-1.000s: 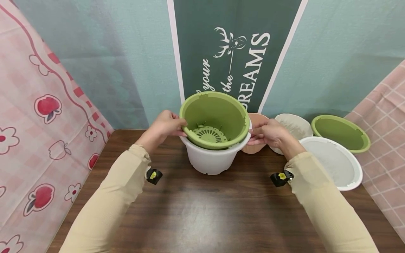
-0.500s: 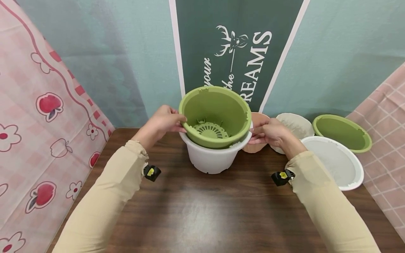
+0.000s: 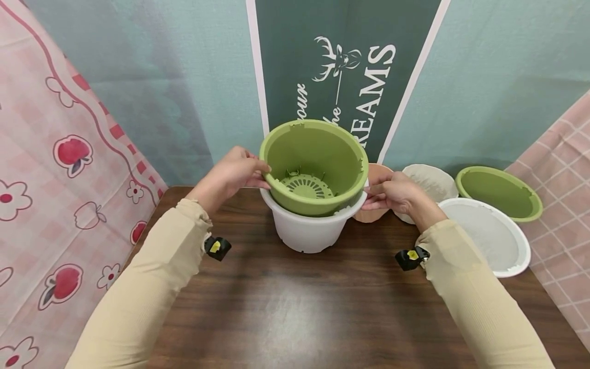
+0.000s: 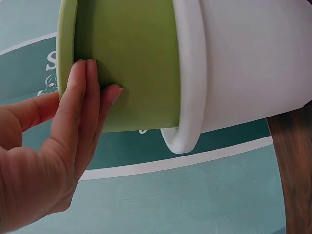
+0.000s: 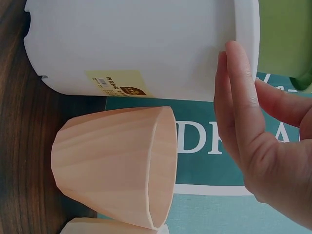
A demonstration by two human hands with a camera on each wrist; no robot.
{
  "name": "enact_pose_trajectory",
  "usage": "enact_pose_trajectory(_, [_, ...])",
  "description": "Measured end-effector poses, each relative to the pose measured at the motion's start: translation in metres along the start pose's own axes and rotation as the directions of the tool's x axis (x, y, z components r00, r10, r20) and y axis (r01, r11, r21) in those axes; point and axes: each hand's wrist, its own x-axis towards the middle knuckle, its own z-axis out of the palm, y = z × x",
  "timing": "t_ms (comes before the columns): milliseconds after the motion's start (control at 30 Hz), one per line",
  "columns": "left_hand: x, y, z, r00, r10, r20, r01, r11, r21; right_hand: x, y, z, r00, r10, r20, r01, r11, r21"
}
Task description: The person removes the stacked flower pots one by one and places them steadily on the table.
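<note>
A green plastic flowerpot (image 3: 318, 200) with a slotted bottom sits partly inside a white flowerpot (image 3: 306, 236), tilted and raised higher on its left. My left hand (image 3: 235, 171) pinches the green pot's rim, thumb on top and fingers under the lip, as the left wrist view shows with the fingers (image 4: 80, 97) against the green wall. On the other side my right hand (image 3: 392, 195) pinches the white pot's rim. In the right wrist view its fingers (image 5: 239, 83) lie under the white lip, above a yellow label (image 5: 119, 84) on the pot's side.
Right of the pots stand a peach pot (image 3: 369, 215) and a cream pot (image 3: 428, 182) by the back cloth. Farther right are a green oval dish (image 3: 502, 195) and a white dish (image 3: 488, 241). The brown wooden table (image 3: 295, 307) extends toward me.
The green pot has risen out of the white pot, most on its left, with my left hand lifting its rim. My right hand stays at the white rim.
</note>
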Motion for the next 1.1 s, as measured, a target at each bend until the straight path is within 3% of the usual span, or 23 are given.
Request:
enact_pose_trajectory(400, [-0.006,0.015,-0.006,0.999,0.024,-0.023,-0.024,1.000,-0.005,0.000,0.001,0.000,1.000,0.000,-0.003,0.000,1.000,0.019])
enact_pose_trajectory(800, [-0.015,0.027,-0.008,0.999,0.046,-0.002,-0.046,0.999,-0.011,-0.001,0.002,0.001,1.000,0.001,-0.013,-0.001,1.000,-0.005])
enact_pose_trajectory(1100, [-0.021,0.036,-0.015,0.997,0.066,-0.030,-0.067,0.997,-0.038,-0.001,0.001,0.001,1.000,0.023,-0.011,-0.022,0.999,0.044])
